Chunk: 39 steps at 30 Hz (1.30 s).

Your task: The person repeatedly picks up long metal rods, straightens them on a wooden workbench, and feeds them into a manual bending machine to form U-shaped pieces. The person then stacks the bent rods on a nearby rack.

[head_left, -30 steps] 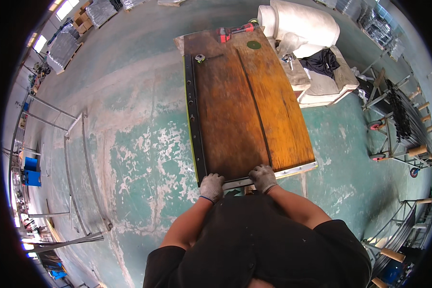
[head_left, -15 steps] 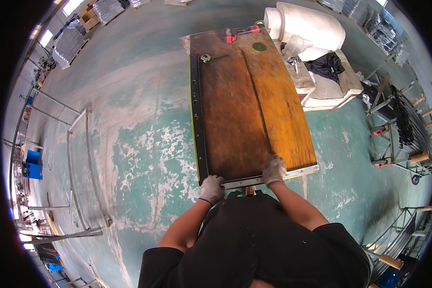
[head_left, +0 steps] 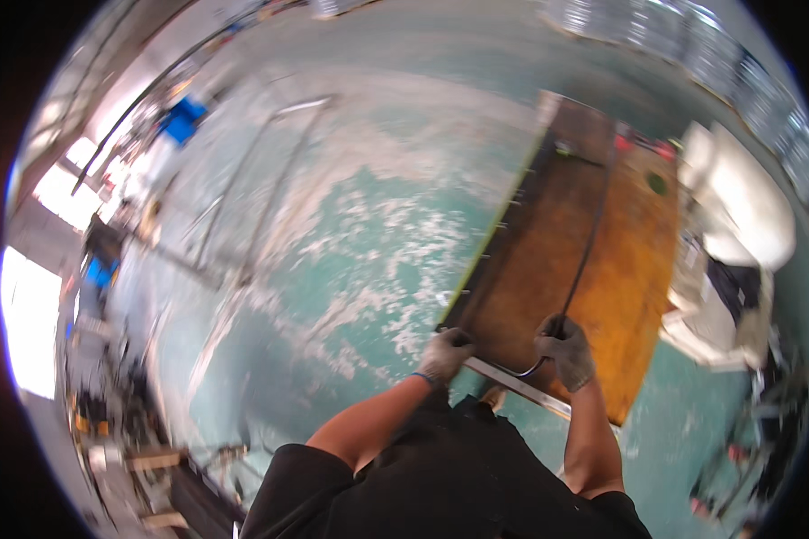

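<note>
A long, thin black flexible strip [head_left: 588, 246] runs down the brown wooden tabletop [head_left: 634, 305] and bends toward the left at its near end. My right hand [head_left: 568, 352], in a pale work glove, is closed around this strip just above the bend. At the tabletop's near left corner is my left hand [head_left: 446, 356], also gloved, its fingers closed where the strip's bent end seems to run in; the tip is hidden. A silver metal bar [head_left: 535, 393] lines the near edge. Along the left edge lies a dark bar [head_left: 497, 258] with a yellow-green border.
At the far end of the tabletop lie a tape measure [head_left: 564, 147], a red power tool [head_left: 663, 148] and a green disc [head_left: 657, 184]. A cream sofa [head_left: 742, 202] with black cloth [head_left: 734, 286] stands right. A metal frame [head_left: 270, 180] is on the floor at left.
The view has swung left, so the tabletop sits farther right and tilted. My right hand now lifts the black strip, which bends toward my left hand.
</note>
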Motion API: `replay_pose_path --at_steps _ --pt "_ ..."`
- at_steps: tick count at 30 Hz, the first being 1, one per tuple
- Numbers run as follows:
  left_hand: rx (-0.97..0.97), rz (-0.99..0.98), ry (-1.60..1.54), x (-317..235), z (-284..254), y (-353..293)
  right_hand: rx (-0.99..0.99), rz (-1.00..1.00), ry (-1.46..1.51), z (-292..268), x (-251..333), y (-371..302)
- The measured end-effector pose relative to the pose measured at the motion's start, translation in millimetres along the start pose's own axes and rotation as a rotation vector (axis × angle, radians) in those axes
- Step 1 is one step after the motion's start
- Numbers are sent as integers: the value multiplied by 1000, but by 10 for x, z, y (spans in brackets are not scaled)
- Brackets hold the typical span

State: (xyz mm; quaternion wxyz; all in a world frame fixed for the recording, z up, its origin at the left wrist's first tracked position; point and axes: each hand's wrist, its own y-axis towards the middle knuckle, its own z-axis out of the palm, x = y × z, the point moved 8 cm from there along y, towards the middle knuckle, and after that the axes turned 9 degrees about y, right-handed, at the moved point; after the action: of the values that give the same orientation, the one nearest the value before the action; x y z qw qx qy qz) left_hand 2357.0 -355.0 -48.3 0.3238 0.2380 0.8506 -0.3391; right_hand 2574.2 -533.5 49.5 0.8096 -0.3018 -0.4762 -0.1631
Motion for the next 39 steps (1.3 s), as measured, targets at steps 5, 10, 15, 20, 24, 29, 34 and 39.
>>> replay_pose_path --at_steps 5,10,15,20,24,29,34,39 --pt "-75 13 -339 -332 -660 -657 337 57 78 1497 273 -69" --pt "-129 165 -751 -342 -1728 -1339 594 137 -93 2520 -231 -749" --pt "-343 346 -657 -480 -2619 -2535 797 113 -436 3205 -1410 -1619" --pt "-702 236 -794 420 -2822 -3825 1153 -300 -597 4133 -2472 -2705" --pt "-900 208 -840 1210 -3088 -5132 1387 -406 -432 4763 -2847 -3451" --pt "-981 288 -1006 1989 -3340 -6802 935 -420 -728 5601 -3962 -3105" --pt "-1027 535 -1306 2748 -3423 -7923 1249 190 -566 6832 -5705 -3461" --pt "-1455 417 -1289 3820 -3416 -9283 1443 818 -457 7801 -6602 -5134"
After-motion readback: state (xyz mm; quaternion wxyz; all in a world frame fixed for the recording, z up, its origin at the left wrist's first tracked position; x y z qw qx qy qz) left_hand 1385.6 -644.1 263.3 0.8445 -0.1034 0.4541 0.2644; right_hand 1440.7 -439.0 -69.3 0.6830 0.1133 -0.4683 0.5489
